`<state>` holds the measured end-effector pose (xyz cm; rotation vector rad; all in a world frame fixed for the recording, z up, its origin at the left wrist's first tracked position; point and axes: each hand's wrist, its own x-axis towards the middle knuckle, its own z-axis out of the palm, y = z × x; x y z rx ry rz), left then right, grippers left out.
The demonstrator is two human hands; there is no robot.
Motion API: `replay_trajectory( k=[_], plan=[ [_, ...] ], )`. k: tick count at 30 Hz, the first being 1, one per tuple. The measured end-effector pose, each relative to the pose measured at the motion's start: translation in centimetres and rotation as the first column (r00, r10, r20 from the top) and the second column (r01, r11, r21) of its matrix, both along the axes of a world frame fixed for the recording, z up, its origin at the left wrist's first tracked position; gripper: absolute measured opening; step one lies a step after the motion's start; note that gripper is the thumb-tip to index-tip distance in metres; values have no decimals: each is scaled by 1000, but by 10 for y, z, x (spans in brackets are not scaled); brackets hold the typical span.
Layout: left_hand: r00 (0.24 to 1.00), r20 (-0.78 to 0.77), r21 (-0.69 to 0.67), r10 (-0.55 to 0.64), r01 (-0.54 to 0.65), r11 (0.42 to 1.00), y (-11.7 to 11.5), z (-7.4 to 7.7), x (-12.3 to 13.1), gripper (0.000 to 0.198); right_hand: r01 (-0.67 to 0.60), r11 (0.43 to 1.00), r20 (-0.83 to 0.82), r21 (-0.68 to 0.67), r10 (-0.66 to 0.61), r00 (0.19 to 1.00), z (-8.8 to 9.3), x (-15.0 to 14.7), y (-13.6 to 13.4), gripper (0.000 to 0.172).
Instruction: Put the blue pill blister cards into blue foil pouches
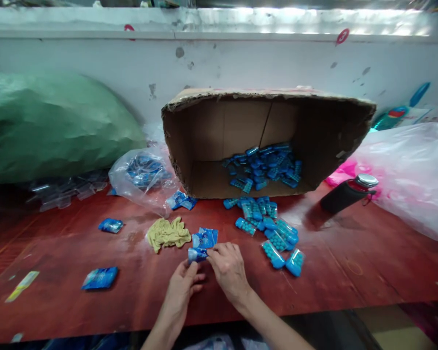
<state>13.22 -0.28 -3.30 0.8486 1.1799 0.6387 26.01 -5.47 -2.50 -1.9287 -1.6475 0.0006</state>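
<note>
My left hand point(182, 288) and my right hand point(229, 270) meet over the red table point(350, 272), both pinching a small blue packet point(197, 254) between their fingertips. Just beyond it lies another blue packet point(205, 237). A crumpled tan cloth point(168, 233) sits to the left of them. Several blue blister packs point(273, 233) spill to the right, out of a cardboard box point(204, 121) lying on its side with more packs point(264, 165) inside.
A clear plastic bag of blue packets point(142, 172) lies left of the box. Loose blue packets point(100, 278) point(110, 225) rest on the left. A big green sack point(51, 126) fills the far left. A dark bottle point(348, 192) and a translucent bag point(412, 170) lie right.
</note>
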Motion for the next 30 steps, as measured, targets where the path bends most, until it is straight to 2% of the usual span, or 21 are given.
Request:
replay_trajectory(
  k=[1,3,5,7,10,12,15,17,19,21,23,26,28,30],
  plan=[
    [996,87,-58,18,-13,998,-4,1,6,44,-22,1000,-39,21,22,999,3,-2,-3,16],
    [980,179,-79,88,-75,994,-4,2,17,39,-52,997,-166,53,60,984,7,-3,-5,14],
    [977,170,-45,131,-126,991,3,3,21,36,-35,997,-336,75,58,940,9,0,0,21],
    [984,81,25,161,-164,986,12,4,18,35,-4,998,-446,63,31,895,10,3,15,28],
    [978,-11,90,209,-208,974,20,3,3,38,-60,996,-400,-67,29,916,10,0,54,29],
    [978,-1,39,211,-211,977,20,2,-8,39,-125,976,-374,-177,50,926,9,-9,85,28],
    [978,18,-70,209,-207,976,20,-2,-20,41,-144,966,-410,-215,45,911,6,-18,121,8],
    [974,28,-101,226,-222,970,22,-2,-22,42,-149,967,-461,-209,37,887,5,-15,129,3],
    [967,56,-98,247,-241,966,23,0,-19,44,-153,972,-538,-180,33,842,6,-8,122,12],
    [962,84,-78,261,-254,964,23,4,-12,44,-170,976,-640,-139,42,767,7,1,102,23],
    [961,99,-58,258,-253,966,21,8,-2,42,-213,972,-755,-96,68,652,6,8,79,26],
    [976,92,-15,199,-198,980,17,9,15,35,-235,969,-879,-78,44,474,0,12,47,22],
    [992,33,69,120,-122,990,19,8,21,34,-188,978,-925,-89,-12,379,-6,10,33,22],
    [995,-75,259,63,-42,965,27,9,20,38,-108,989,-949,-101,-63,309,-11,10,25,24]
  ],
)
